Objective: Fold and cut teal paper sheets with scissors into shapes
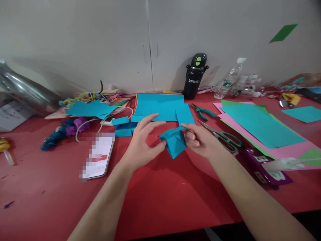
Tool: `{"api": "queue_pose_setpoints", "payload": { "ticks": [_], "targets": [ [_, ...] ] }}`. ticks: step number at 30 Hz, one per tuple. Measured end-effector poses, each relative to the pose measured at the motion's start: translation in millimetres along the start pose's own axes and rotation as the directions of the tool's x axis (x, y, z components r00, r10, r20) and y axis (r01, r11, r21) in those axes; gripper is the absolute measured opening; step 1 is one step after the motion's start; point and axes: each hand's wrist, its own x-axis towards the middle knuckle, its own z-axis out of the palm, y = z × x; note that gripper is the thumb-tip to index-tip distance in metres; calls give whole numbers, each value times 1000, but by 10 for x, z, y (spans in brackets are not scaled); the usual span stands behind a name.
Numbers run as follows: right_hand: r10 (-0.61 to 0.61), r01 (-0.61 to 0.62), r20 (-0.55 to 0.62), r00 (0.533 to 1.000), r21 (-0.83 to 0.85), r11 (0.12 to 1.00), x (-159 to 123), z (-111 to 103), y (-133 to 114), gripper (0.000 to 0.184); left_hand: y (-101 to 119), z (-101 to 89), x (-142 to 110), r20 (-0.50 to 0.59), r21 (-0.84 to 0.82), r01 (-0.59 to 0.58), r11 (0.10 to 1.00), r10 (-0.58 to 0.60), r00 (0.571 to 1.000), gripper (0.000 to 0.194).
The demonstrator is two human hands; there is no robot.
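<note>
A small piece of folded blue paper (174,144) is held above the red table, one corner pointing down toward me. My right hand (199,140) pinches its upper right edge between thumb and fingers. On the other side, my left hand (142,144) is open, its fingers spread and curved, with the thumb tip at the paper's left edge. Behind my left hand lie folded blue paper pieces (122,128), partly hidden by its fingers. Further back, blue sheets (159,105) rest on the table.
A phone (100,160) lies to the left. Scissors (225,138), pliers (204,112) and a purple power strip (263,167) with a glue gun-like white tip sit to the right, near stacked coloured paper (263,125). A black bottle (194,78) and a plastic bottle (229,82) stand behind.
</note>
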Motion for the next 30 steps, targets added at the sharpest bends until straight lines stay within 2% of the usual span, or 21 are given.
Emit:
{"api": "queue_pose_setpoints", "payload": {
  "ticks": [3,6,8,10,11,14,15,16,17,18,19,20,21,22,25,26,28,30],
  "targets": [
    [62,-62,7,998,62,996,1,6,-3,39,30,4,-16,127,-133,18,991,-1,992,39],
    [69,-72,28,997,103,992,-11,21,6,34,47,35,-31,221,-288,115,951,-51,974,37],
    [70,-75,39,997,114,991,-17,40,23,31,40,77,-32,197,-282,187,941,-133,971,34],
    [71,-75,41,997,94,993,-23,68,49,29,20,120,-23,98,-208,216,954,-200,975,27],
    [63,-65,37,997,63,996,-27,83,63,27,8,134,-16,87,-191,231,954,-217,972,23],
    [-64,66,15,998,-165,984,-55,94,74,25,-22,132,9,52,-176,289,941,-285,957,15],
    [-153,149,10,988,-309,939,-67,71,58,27,-29,119,15,49,-176,312,934,-309,950,19],
    [-257,232,10,966,-464,855,-80,26,27,29,-35,104,20,57,-184,338,923,-334,941,28],
    [-371,300,27,928,-644,704,-92,-42,-18,27,-40,89,23,80,-203,370,907,-361,929,36],
    [-494,336,53,868,-796,503,-101,-134,-75,22,-46,76,25,117,-230,406,885,-389,914,41],
    [-581,296,56,812,-897,328,-107,-244,-141,14,-53,67,27,163,-262,442,858,-413,896,43],
    [-597,201,33,801,-955,217,-110,-368,-213,12,-60,61,27,208,-291,474,831,-429,879,43],
    [-583,92,-27,812,-981,173,-111,-496,-285,15,-67,59,28,246,-310,497,810,-437,865,43],
    [-568,-15,-111,816,-985,170,-112,-618,-353,20,-73,59,29,272,-321,508,799,-436,858,42],
    [-443,-182,-264,857,-958,220,-122,-881,-503,26,-80,67,33,309,-337,506,794,-415,856,41],
    [-388,-235,-298,872,-951,203,-130,-923,-532,27,-79,69,34,315,-342,506,792,-410,856,40],
    [-309,-288,-330,892,-942,172,-147,-955,-560,29,-74,70,35,321,-344,509,789,-410,854,40],
    [-286,-296,-328,900,-943,150,-155,-954,-562,31,-71,67,36,321,-343,512,788,-413,852,40]
  ]
}}
